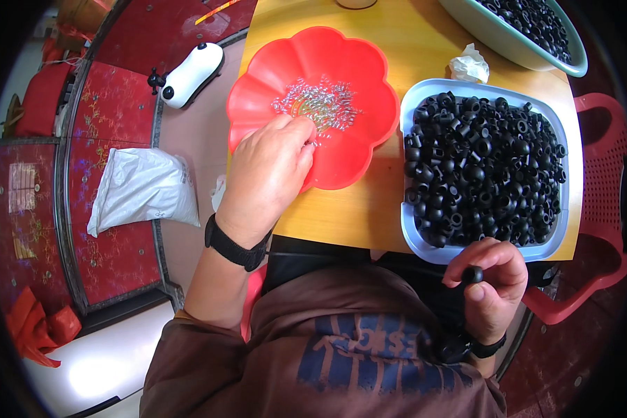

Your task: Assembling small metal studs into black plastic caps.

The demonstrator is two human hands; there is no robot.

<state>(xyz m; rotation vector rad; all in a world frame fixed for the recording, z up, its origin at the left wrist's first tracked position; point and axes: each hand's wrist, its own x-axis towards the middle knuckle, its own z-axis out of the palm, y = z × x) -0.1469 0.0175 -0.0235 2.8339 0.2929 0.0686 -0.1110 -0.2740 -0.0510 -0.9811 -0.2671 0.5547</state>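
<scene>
On wooden table [355,219]: left hand [268,177] reaching into red flower-shaped bowl [355,157], fingertips pressed among small silvery bits [320,104]. Near lap: right hand [491,285] pinching one black rubber ring [472,274], just below blue tray [411,230] of rings.

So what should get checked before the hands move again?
1. Left hand reaches the small shiny metal pieces in the red flower-shaped bowl: ok, fingertips are among them.
2. A metal piece is pinched: cannot tell, fingers hide it.
3. Right hand has its grip on a black rubber ring: ok.
4. Blue tray has black rings left: ok, full.
5. Bowl sits fully on the yellow table: not ok, its left rim overhangs the edge.
</scene>
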